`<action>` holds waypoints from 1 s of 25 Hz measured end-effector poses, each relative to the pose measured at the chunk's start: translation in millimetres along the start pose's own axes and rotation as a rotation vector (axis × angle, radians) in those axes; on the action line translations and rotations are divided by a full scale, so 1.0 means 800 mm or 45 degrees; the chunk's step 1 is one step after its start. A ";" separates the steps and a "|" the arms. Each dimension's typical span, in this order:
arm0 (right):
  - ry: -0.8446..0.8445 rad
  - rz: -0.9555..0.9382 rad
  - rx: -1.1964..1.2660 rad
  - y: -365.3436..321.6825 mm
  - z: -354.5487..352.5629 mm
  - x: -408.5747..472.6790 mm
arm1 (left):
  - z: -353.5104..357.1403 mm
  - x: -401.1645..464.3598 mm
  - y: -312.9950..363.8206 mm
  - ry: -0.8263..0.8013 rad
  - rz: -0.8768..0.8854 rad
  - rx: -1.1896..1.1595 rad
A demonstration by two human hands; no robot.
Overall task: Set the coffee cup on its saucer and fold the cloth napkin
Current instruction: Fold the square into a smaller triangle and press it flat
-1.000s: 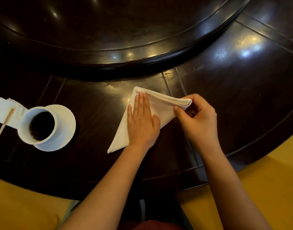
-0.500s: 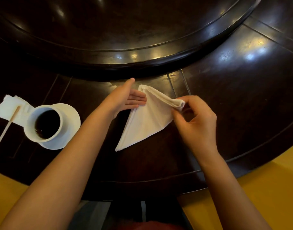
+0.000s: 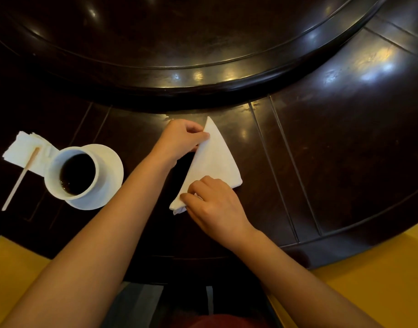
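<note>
The cloth napkin (image 3: 211, 162) is lying on the dark counter (image 3: 345, 150) as a white folded triangle, its sharpest tip pointing toward twelve o'clock and its two lower corners sitting at about five and seven o'clock. The left hand (image 3: 181, 138) is resting at the napkin's ten o'clock edge, fingers curled and pinching the cloth just below the top tip. The right hand (image 3: 215, 207) is sitting over the six o'clock end, knuckles up, thumb and fingertips closing on the lower left corner where the layers are bunching slightly. Both forearms are reaching in from the near edge, bare.

Well apart from the napkin, out at nine o'clock, the coffee cup (image 3: 73, 174) is standing upright on its saucer (image 3: 108, 171), dark coffee showing inside; the cup is sitting off-centre, toward the saucer's left side. Just beyond the cup, at its ten o'clock, a paper napkin stack (image 3: 20, 147) is lying flat, partly hidden behind the cup's rim. A wooden stirrer (image 3: 20, 178) is lying across the stack's near corner and running down toward seven o'clock onto the bare wood.

Toward twelve o'clock, a raised round turntable (image 3: 203, 43) of the same dark wood is catching spots of lamp light along its rim. At the near corners, yellow seat cushions (image 3: 381, 280) are showing below the counter's curved edge.
</note>
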State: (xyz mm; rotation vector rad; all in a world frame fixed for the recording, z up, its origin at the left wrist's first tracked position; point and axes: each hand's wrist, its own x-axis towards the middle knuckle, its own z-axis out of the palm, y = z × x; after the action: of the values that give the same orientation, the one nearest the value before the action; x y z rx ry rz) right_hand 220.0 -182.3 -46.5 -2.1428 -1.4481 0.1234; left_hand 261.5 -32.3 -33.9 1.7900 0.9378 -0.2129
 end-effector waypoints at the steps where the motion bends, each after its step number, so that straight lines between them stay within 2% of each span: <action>1: -0.034 -0.005 -0.005 0.002 0.003 -0.002 | 0.001 0.000 -0.003 0.032 0.003 -0.001; 5: -0.157 -0.021 0.060 0.010 0.004 -0.014 | 0.005 -0.002 -0.016 0.083 0.081 -0.069; 7: -0.035 0.066 0.047 0.018 0.002 -0.020 | 0.007 -0.002 -0.017 0.104 0.136 -0.095; 9: 0.097 0.267 -0.056 0.033 -0.001 -0.021 | 0.008 -0.002 -0.017 0.108 0.182 -0.105; 11: 0.016 0.445 -0.130 0.050 -0.001 -0.018 | 0.008 -0.002 -0.019 0.096 0.196 -0.083; 14: -0.191 0.473 -0.204 0.060 0.012 -0.017 | 0.009 0.000 -0.023 0.083 0.176 -0.028; 16: -0.251 0.469 -0.258 0.059 0.019 -0.017 | 0.012 -0.001 -0.025 0.145 0.223 0.105; 19: -0.265 0.486 -0.310 0.059 0.023 -0.016 | 0.025 -0.011 -0.034 0.379 0.604 0.543; 21: -0.263 0.488 -0.308 0.059 0.023 -0.015 | 0.039 -0.019 -0.043 0.301 0.809 0.823; 23: -0.280 0.473 -0.315 0.059 0.023 -0.015 | 0.046 -0.020 -0.056 0.138 0.836 1.002; 25: -0.289 0.466 -0.325 0.061 0.024 -0.018 | 0.047 -0.015 -0.069 0.089 0.811 1.089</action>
State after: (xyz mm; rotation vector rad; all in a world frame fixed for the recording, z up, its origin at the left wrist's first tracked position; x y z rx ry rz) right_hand 247.7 -200.8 -89.3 -2.6631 -1.2258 0.3417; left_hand 226.3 -62.8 -82.8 2.7999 0.2612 -0.1481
